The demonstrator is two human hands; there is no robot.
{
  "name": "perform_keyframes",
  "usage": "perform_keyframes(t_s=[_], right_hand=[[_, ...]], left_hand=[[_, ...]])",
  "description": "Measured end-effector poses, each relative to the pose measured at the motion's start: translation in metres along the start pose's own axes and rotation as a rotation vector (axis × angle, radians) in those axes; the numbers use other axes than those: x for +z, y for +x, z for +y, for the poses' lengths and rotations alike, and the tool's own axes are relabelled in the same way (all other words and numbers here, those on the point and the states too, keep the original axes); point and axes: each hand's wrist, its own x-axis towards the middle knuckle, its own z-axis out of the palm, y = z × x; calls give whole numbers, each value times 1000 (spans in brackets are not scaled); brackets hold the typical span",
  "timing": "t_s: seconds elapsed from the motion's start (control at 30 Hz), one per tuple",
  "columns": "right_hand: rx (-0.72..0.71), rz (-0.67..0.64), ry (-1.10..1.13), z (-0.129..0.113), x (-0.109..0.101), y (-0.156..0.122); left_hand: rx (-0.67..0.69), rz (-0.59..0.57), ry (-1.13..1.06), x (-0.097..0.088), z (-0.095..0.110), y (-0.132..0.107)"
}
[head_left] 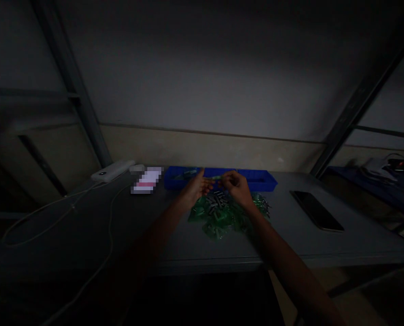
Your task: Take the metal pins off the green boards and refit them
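The scene is dim. Both my hands are raised over a heap of small green circuit boards (222, 217) with grey metal parts on a grey table (290, 240). My left hand (195, 186) and my right hand (236, 186) face each other and pinch a small green piece (216, 178) between their fingertips. Just behind them lies a long blue tray (259, 179).
A black phone (316, 210) lies flat to the right. At the back left sit a white power bank (112, 170) with a cable (110, 222) trailing off the table, and a blurred white and pink item (147, 180). Metal frame posts stand on both sides.
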Motion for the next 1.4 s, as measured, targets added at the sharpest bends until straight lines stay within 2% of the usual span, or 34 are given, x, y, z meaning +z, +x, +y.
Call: perform_keyframes(t_s=[0.07,0.17,0.27,0.37,0.5,0.67,0.83,0.93,1.03,1.1,1.23,1.33,1.4], right_hand=[[-43,-7,-62,1,-1,-1],[-71,-1,-115,2,-3,-2],[-43,-8,-81,1,-4,-2],[-6,-7,5,-1,-3,-2],[-1,24,53,0,1,-1],[1,-21,-106,8,0,2],[-179,64,-342,7,-2,2],[-348,102,-548,3,-3,-1],[-475,103,-679,1,-2,-5],[-541,81,-739,2,-1,-7],[-654,-9,-846,3,2,-11],[-712,-18,-823,4,5,-13],[-703,17,-780,4,5,-12]], left_hand=[[-11,17,-42,0,3,-2],[79,13,-1,-2,4,-5],[201,-14,81,-2,3,-7],[270,16,94,-2,2,-7],[294,25,87,-2,3,-7],[314,5,123,-1,2,-7],[231,90,318,-10,3,-2],[98,58,406,-22,7,2],[-28,-34,289,-29,12,2],[-56,-91,179,-30,13,1],[-3,-145,69,-24,10,-2],[80,-109,24,-22,9,-3],[127,-75,-2,-23,10,-4]])
